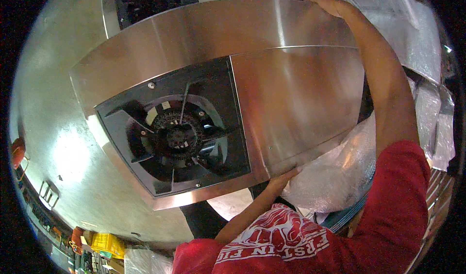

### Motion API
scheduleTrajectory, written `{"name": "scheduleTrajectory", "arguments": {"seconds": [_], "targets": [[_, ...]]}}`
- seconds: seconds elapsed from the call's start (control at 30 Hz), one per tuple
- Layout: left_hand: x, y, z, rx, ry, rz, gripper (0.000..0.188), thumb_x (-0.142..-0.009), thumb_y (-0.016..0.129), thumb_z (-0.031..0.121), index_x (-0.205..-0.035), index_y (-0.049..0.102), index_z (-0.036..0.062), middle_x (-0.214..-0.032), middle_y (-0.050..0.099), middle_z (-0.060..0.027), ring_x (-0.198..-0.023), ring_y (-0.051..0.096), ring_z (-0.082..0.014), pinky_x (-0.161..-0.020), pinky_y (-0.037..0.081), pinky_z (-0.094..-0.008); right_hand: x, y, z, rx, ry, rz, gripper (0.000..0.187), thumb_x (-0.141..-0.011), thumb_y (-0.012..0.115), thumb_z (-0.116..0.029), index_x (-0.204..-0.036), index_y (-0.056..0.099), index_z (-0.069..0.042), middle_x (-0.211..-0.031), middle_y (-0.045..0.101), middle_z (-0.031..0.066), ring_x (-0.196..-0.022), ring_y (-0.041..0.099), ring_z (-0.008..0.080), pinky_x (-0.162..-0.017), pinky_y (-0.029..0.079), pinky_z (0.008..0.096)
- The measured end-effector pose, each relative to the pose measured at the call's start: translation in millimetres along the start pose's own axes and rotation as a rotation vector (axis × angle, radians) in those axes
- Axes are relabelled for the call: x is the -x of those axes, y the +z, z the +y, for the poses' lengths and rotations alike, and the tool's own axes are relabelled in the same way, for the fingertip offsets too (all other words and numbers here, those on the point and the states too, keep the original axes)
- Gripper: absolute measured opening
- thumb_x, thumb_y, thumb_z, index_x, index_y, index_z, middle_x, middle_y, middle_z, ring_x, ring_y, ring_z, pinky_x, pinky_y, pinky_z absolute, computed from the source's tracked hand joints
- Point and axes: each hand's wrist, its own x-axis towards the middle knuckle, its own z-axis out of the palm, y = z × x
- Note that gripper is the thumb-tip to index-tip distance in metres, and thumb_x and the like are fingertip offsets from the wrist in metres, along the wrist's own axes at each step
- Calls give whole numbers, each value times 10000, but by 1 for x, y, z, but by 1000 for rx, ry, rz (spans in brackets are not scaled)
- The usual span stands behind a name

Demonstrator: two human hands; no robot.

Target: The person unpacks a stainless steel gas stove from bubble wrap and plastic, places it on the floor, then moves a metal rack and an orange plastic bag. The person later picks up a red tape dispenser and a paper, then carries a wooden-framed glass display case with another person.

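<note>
A large stainless-steel gas stove (301, 94) lies tilted across the middle of the view. Its square black panel (223, 80) carries a round burner (177, 133) with prongs around it; the other half is plain brushed steel. My right hand (329, 7) reaches to the far right corner and is closed over the steel edge. On the near edge, below the plain half, my left hand (285, 178) grips the rim, with part of its fingers hidden beneath the metal.
Another steel unit with a black panel (155, 2) stands beyond the far edge. Bubble wrap (335, 177) bulges near the right side, and more wrapped goods (412, 46) stand farther right. A yellow crate (108, 245) sits at lower left on the pale floor (58, 104).
</note>
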Motion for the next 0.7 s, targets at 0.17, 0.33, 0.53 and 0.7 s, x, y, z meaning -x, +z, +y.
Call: {"name": "scheduleTrajectory", "arguments": {"seconds": [0.17, 0.33, 0.53, 0.7], "targets": [[-9, 8, -12, -35, 113, 77, 737, -814, 738, 541, -1305, 604, 7, -1272, 629, -138, -1173, 568, -285, -1025, 426, -365, 5, 1, -10, -11, -19, -27, 583, -955, 373, -530, -1142, 670, -64, -1208, 623, 139, -1106, 543, 283, -988, 381, 432], [-5, -34, -33, 35, 5, 19, 656, -837, 745, 462, -1294, 610, 10, -1279, 626, -134, -1175, 561, -280, -1027, 419, -367, 15, 6, -46, -67, -60, -87, 505, -967, 375, -437, -1063, 682, -47, -1067, 684, 131, -964, 593, 253, -899, 425, 416], [35, -60, -26, 276, 39, 51, 562, -823, 773, 299, -1258, 604, -15, -1255, 612, -122, -1173, 539, -257, -1046, 389, -350, 12, 6, -76, 61, -75, -9, 514, -979, 362, -434, -1132, 638, -28, -1111, 640, 176, -1004, 568, 297, -939, 403, 428], [59, -88, -28, 313, 341, 119, 510, -815, 768, 254, -1234, 596, 20, -1167, 608, -80, -1131, 541, -238, -1015, 401, -350, 30, 3, -104, -25, -104, -3, 496, -995, 356, -422, -1159, 629, -41, -1120, 630, 190, -1033, 568, 316, -976, 394, 435]]}}
